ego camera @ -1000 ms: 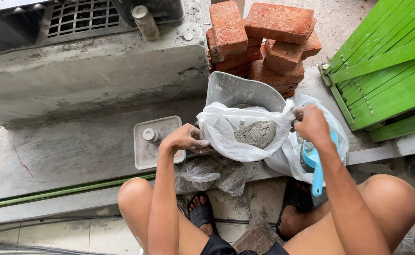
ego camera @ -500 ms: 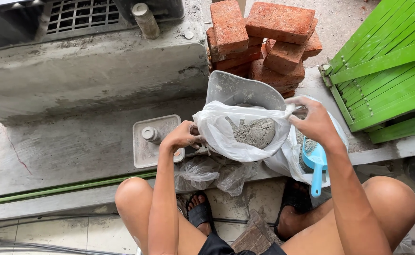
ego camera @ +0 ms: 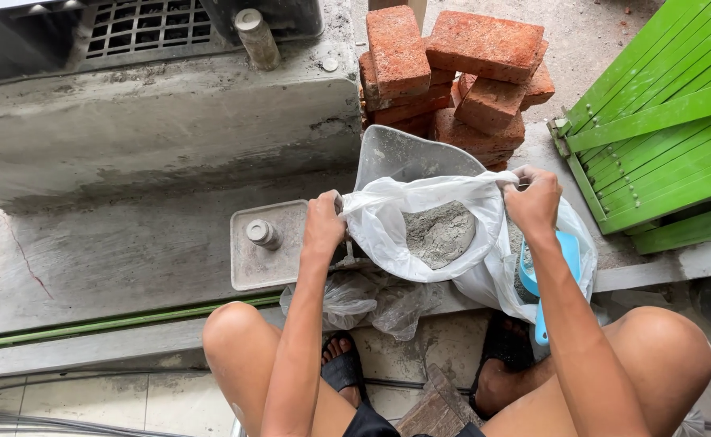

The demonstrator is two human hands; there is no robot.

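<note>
Both hands, left and right, now pinch the white bag wider open than before.

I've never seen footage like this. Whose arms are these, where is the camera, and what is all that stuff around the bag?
The camera sits on a person's head and looks down, so you see their own arms and knees as they squat. The left hand and right hand each grip one side of a white plastic bag, holding its mouth open. Inside lies grey powder. Behind it stand stacked red bricks; green slats lie to the right. A blue scoop rests in a second bag beside the right forearm. Everything sits on a concrete ledge.
</note>
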